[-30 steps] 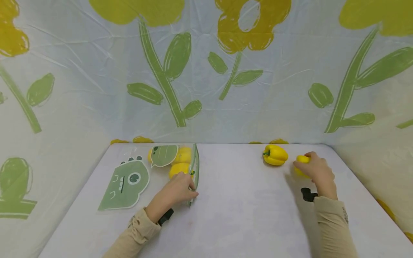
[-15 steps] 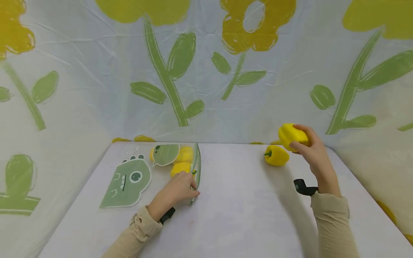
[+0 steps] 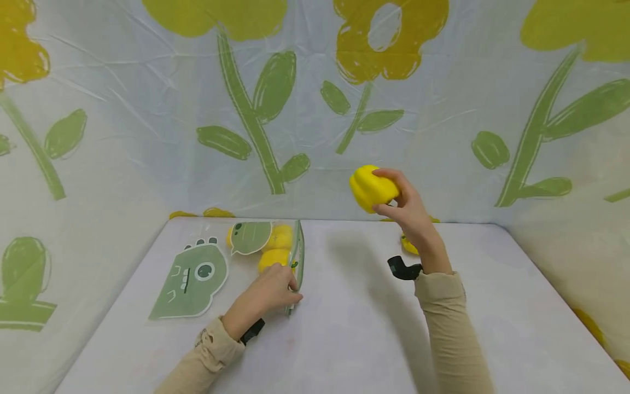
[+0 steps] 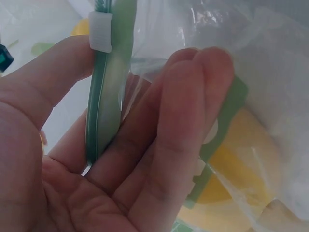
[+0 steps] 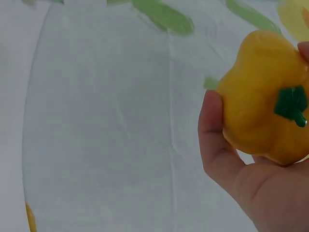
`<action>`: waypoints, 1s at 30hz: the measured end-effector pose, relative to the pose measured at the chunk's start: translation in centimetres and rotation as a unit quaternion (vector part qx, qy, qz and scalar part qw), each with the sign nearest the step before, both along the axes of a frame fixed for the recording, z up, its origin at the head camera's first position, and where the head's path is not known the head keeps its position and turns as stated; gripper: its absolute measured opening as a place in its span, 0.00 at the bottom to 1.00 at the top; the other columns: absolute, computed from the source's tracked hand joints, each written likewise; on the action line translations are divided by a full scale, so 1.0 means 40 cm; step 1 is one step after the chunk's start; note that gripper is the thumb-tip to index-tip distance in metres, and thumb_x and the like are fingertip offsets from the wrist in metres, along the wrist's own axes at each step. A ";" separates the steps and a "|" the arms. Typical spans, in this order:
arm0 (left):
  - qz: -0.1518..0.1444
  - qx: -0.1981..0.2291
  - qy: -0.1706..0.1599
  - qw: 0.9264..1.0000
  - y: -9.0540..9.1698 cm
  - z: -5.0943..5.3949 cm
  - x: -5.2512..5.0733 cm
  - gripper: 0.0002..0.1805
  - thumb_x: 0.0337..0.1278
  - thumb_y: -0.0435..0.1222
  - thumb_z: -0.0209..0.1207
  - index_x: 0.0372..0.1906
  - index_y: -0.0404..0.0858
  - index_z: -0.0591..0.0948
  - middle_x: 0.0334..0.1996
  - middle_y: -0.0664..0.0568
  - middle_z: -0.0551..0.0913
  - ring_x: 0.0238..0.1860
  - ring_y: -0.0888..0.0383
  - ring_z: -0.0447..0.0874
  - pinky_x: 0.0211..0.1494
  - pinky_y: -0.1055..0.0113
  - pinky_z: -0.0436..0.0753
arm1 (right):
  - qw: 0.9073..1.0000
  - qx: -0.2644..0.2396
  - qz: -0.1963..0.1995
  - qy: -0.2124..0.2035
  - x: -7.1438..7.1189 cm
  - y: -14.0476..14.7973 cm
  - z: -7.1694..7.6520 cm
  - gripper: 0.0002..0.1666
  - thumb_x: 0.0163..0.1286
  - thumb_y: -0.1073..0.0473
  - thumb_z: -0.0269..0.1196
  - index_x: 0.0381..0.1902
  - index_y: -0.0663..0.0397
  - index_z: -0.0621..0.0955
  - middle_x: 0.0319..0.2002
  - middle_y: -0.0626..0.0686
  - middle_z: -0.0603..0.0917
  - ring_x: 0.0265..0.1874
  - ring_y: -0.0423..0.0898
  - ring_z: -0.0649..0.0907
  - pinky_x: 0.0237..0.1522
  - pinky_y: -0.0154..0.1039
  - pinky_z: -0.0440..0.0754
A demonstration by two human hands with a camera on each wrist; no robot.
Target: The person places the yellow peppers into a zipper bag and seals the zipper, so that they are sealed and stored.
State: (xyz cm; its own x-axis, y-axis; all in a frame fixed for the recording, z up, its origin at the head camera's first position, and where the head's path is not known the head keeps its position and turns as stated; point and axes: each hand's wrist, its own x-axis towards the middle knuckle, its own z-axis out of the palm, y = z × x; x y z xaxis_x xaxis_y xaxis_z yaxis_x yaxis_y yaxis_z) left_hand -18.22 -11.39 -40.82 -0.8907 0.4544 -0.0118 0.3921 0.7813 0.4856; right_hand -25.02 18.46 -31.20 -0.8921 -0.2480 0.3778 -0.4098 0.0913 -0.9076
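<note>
My right hand (image 3: 410, 210) holds a yellow bell pepper (image 3: 371, 187) up above the table, toward its back edge. In the right wrist view, the bell pepper (image 5: 263, 96) shows its green stem, with my thumb and fingers around its sides. At the left, my left hand (image 3: 270, 290) grips the open edge of a clear zip bag (image 3: 200, 279) printed with a green monster. Several yellow peppers (image 3: 274, 257) lie inside the bag. The left wrist view shows a white slider (image 4: 100, 32) on the green zip strip, between my thumb and fingers.
Another yellow bell pepper (image 3: 409, 246) lies on the white table (image 3: 339, 345), mostly hidden behind my right wrist. Behind the table hangs a flower-printed cloth (image 3: 423, 142), which also runs along both sides.
My right hand has picked the bell pepper up from the table's right side and carried it up and leftward, past the other pepper. My left hand stays on the bag's edge.
</note>
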 end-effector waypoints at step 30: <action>-0.015 0.004 -0.028 0.999 0.002 0.002 -0.004 0.28 0.51 0.35 0.70 0.06 0.47 0.67 0.08 0.63 0.51 0.13 0.65 0.49 0.19 0.72 0.54 | 0.952 0.164 0.228 -0.124 -0.047 -0.154 -0.309 0.43 0.52 0.67 0.69 0.67 0.51 0.70 0.63 0.52 0.74 0.57 0.51 0.74 0.63 0.56 0.67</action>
